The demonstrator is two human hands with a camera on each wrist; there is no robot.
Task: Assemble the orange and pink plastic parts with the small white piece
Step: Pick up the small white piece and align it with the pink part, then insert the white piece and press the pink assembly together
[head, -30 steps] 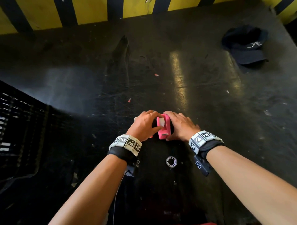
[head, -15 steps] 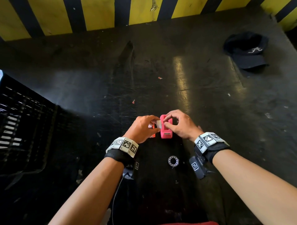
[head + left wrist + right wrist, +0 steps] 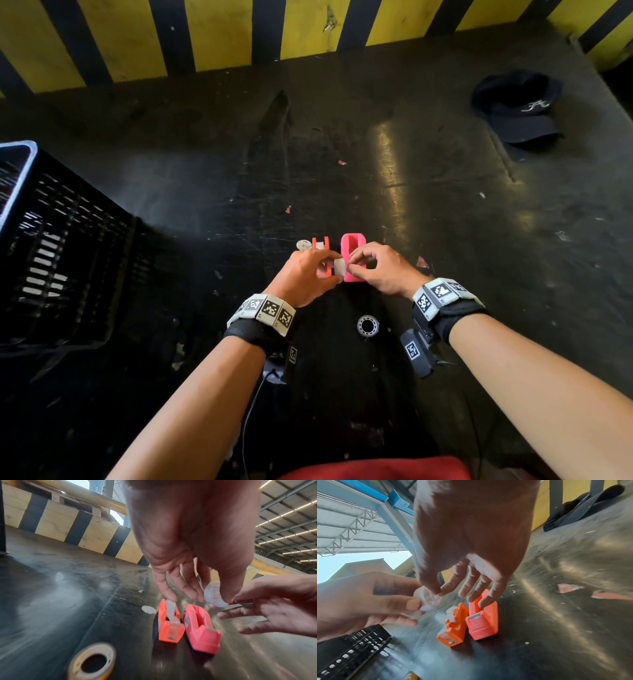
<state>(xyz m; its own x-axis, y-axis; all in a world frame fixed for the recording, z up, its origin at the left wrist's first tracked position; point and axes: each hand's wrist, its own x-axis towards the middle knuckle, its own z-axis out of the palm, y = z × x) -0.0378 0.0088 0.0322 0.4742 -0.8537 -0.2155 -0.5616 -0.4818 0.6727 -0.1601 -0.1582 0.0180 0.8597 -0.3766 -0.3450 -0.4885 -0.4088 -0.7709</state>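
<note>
The orange part (image 3: 321,253) and the pink part (image 3: 352,255) stand side by side on the black table, both free of my hands. A pale strip sits inside the orange part (image 3: 169,623). Just above them I hold the small white round piece (image 3: 339,267). My left hand (image 3: 329,274) pinches it between thumb and fingertip, plain in the left wrist view (image 3: 214,594). My right hand (image 3: 354,269) pinches the same piece (image 3: 428,599) from the other side, its other fingers spread over the pink part (image 3: 483,619).
A flat white disc (image 3: 303,245) lies left of the orange part. A tape roll (image 3: 367,325) lies between my wrists. A black slatted crate (image 3: 61,246) stands at the left, a dark cap (image 3: 520,109) at the far right, a yellow-black striped wall (image 3: 222,37) behind.
Both hands have come off the pink part and drawn back toward me with the white piece between them. The orange and pink parts now stand uncovered on the table.
</note>
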